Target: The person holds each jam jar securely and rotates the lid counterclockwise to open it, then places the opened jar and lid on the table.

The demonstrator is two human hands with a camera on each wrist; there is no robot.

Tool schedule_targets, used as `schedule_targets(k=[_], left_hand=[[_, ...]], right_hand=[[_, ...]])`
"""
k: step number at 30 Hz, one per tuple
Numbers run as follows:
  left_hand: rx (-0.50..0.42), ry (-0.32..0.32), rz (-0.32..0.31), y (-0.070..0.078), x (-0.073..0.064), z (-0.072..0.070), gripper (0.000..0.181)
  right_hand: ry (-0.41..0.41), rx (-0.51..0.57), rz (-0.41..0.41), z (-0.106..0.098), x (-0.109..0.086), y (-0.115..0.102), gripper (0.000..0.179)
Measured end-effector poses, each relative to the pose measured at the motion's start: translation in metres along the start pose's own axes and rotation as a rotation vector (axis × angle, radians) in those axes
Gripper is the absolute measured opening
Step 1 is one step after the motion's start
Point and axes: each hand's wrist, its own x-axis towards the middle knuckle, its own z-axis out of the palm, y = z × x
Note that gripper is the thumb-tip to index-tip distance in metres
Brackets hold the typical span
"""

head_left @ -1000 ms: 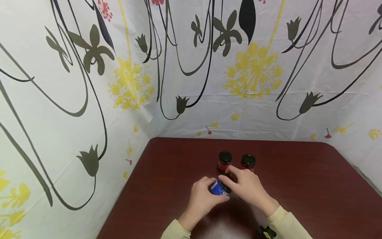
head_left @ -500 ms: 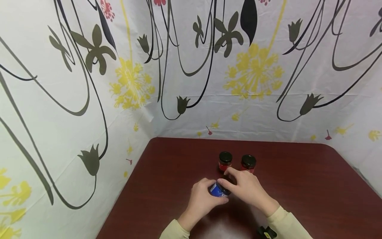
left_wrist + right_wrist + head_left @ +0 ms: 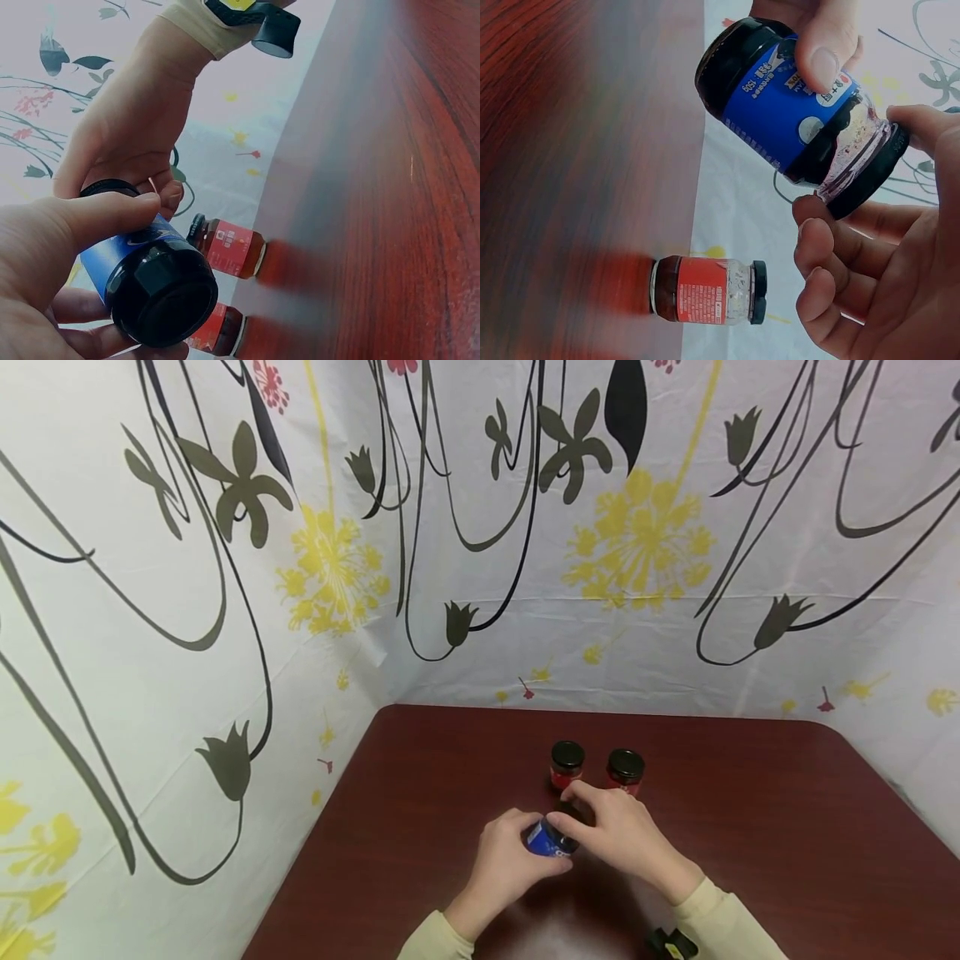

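A glass jar (image 3: pixel 543 838) with a blue label and dark contents is held tilted above the table. My left hand (image 3: pixel 504 858) wraps around its body, thumb on one side and fingers on the other. In the right wrist view, the black lid (image 3: pixel 871 174) sits on the jar's neck. Fingertips and thumb of my right hand (image 3: pixel 618 833) pinch the rim of that lid. In the left wrist view, the jar's dark glass base (image 3: pixel 163 294) faces the camera.
Two jars with red labels and black lids, a left one (image 3: pixel 566 765) and a right one (image 3: pixel 625 770), stand upright just beyond my hands. The dark red table (image 3: pixel 450 760) meets a patterned cloth (image 3: pixel 480 577) behind and at the left.
The blue-labelled jar has dipped slightly toward me, and both hands keep their grip. The red-labelled jars stay where they were.
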Motion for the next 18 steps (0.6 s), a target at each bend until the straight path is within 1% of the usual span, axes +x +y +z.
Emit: schedule_targets(k=[7, 12, 18], left_hand=[[0.017, 0.002, 0.008, -0.0012, 0.0000, 0.0006, 0.053], [0.006, -0.010, -0.001, -0.0007, 0.0005, 0.0009, 0.055], [-0.005, -0.013, 0.004, -0.0019, -0.0007, 0.0010, 0.050]], right_hand=[[-0.020, 0.033, -0.002, -0.0010, -0.0010, 0.0011, 0.034], [-0.026, 0.054, 0.003, -0.0026, -0.0015, 0.0010, 0.033], [-0.040, 0.077, 0.005, -0.0039, -0.0023, 0.0010, 0.036]])
